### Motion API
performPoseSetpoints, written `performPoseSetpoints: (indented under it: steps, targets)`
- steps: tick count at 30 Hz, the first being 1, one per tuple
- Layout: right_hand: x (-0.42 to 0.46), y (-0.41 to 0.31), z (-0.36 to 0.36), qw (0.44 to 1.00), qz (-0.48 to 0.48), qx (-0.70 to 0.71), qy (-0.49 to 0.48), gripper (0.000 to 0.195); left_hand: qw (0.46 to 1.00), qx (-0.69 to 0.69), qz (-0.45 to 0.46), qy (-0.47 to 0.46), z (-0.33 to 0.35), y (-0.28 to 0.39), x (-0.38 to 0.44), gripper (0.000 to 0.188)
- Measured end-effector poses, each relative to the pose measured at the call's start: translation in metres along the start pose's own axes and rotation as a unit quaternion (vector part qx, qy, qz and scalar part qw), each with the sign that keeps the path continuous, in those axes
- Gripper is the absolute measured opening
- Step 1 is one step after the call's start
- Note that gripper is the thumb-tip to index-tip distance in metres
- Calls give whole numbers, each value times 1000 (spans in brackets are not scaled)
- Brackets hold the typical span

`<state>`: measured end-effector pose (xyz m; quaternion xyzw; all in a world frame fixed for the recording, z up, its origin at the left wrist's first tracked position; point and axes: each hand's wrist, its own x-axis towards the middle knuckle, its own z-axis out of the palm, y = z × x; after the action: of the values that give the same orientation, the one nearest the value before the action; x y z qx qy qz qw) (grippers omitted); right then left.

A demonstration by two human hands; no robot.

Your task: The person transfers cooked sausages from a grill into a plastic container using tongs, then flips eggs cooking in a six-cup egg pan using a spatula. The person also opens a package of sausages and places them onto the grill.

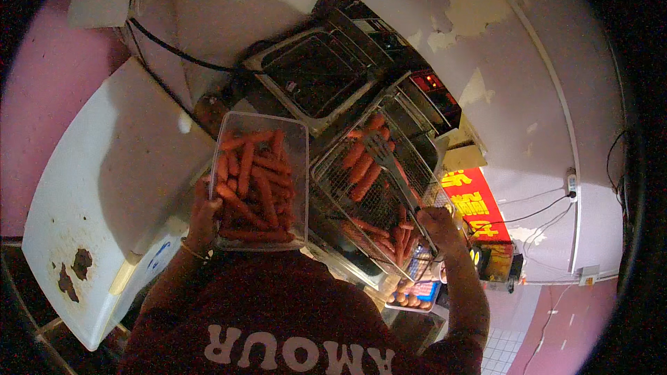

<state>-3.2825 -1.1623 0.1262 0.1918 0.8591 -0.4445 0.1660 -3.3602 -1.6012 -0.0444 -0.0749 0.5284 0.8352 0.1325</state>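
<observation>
At the left, my left hand [204, 208] grips the side of a clear plastic container [300, 177]. Reddish sausages [260, 182] lie loosely piled inside it. My right hand [436, 226] holds the handle of a slotted metal utensil [398, 172], perhaps tongs. Its slotted head rests over several plump sausages [362, 169] at the upper end of a wire mesh frying basket [333, 192]. Thinner sausages [401, 242] lie at the basket's lower end, near my right forearm. The basket sits over the deep fryer, just right of the container.
A second fryer tank [318, 73] stands behind, beside a control panel with a red light [432, 82]. A rusted white appliance [78, 208] is at the left. A black cable [177, 52] runs down behind the container. Eggs in a tray [409, 300] sit below the basket.
</observation>
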Motion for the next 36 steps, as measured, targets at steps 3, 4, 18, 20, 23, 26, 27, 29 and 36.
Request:
performPoseSetpoints:
  steps: [3,4,18,20,23,26,27,29,36]
  targets:
    - [7,-34,15,998,-25,-14,-47,36,1000,-20,-6,-21,-1,1,0,54]
    - [15,-44,24,992,-58,-99,-50,35,999,-35,-11,-29,-3,-3,1,56]
    - [-38,-66,14,982,-101,-81,140,44,986,-138,-29,85,-41,-15,-9,60]
    - [-50,-40,17,981,-63,-5,182,49,982,-147,-17,120,-59,-20,-11,59]
    - [-66,3,15,975,-14,72,208,49,982,-154,61,93,-91,-31,-8,60]
    - [-77,32,22,962,21,101,254,43,974,-96,88,185,-99,-32,4,57]
    - [-81,41,22,960,25,99,261,42,969,-73,99,214,-103,-31,8,57]
    - [-91,26,30,956,45,105,272,41,962,-32,125,242,-116,-36,17,55]
    - [-118,58,19,941,114,-36,318,34,943,69,221,238,-169,-88,48,49]
